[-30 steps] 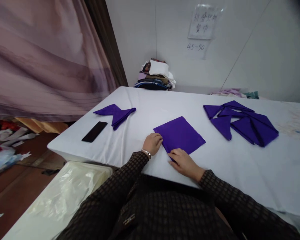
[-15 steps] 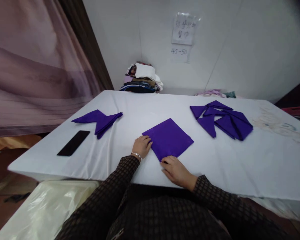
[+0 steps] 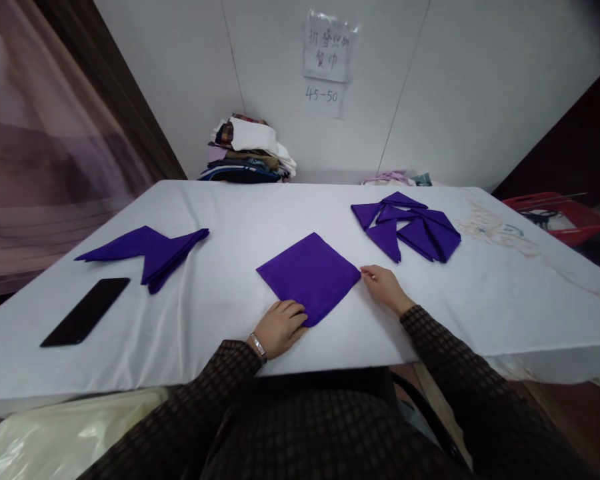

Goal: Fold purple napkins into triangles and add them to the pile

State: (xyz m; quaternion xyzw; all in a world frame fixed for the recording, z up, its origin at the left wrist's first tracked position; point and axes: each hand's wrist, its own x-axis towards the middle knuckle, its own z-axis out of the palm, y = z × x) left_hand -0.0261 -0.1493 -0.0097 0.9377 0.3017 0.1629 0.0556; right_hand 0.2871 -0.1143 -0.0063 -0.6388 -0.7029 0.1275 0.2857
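A purple cloth [image 3: 310, 275], folded into a diamond, lies flat on the white-covered table [image 3: 220, 320]. My left hand [image 3: 281, 327] rests at its lower left edge near the bottom corner, fingers together on the fabric. At the right corner my right hand [image 3: 385, 287] pinches the cloth between thumb and fingers. To the left lies a folded purple cloth [image 3: 155, 257] with pointed ends. Several folded purple cloths [image 3: 420, 230] overlap at the right rear.
A black phone-like slab [image 3: 86, 312] lies at the left. Piled clothes [image 3: 250, 150] stand behind the table against the wall. Pale stringy material [image 3: 500, 233] lies on the right side, with a red basket [image 3: 575, 230] beyond. Plastic-covered material [image 3: 75, 433] is below the front left edge.
My right hand has moved from the bottom corner to the right corner of the diamond. My left hand has slid from the left corner toward the bottom corner. The view has shifted right.
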